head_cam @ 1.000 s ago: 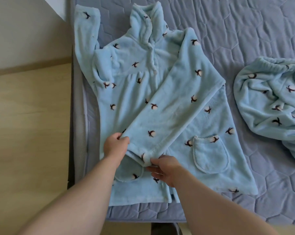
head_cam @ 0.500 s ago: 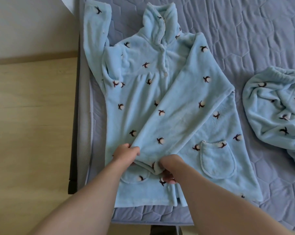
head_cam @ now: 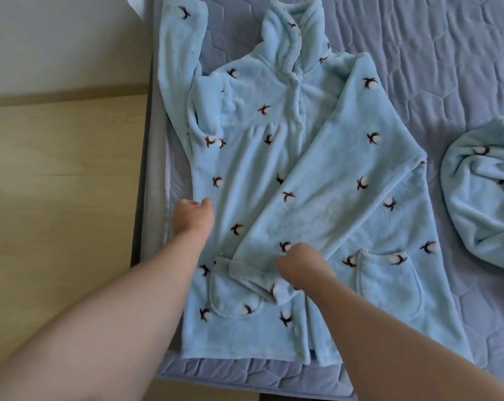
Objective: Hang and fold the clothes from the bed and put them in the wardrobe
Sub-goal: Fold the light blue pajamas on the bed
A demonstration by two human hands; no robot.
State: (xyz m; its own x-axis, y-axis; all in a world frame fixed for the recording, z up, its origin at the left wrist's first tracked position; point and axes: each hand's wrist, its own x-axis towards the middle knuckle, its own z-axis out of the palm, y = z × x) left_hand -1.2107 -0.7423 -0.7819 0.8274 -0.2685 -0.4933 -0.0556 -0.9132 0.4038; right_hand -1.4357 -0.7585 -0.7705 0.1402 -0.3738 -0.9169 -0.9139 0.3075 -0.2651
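Right hand (head_cam: 303, 266) is pinching the folded sleeve (head_cam: 331, 183) near its cuff. Left hand (head_cam: 194, 218) is curling at the pajama top (head_cam: 245, 175)'s left edge, grip unclear. Top is lying flat on the bed (head_cam: 447, 68), second blue garment (head_cam: 482, 192) bunching at right.

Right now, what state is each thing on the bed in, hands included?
pyjama top: flat, front up, on the bed.
folded sleeve: laid diagonally across the front.
other sleeve: not folded, stretched along the bed edge.
second garment: crumpled, apart from the top.
left hand: fingers curled at the top's side edge; grip unclear.
right hand: grips the folded sleeve's cuff.
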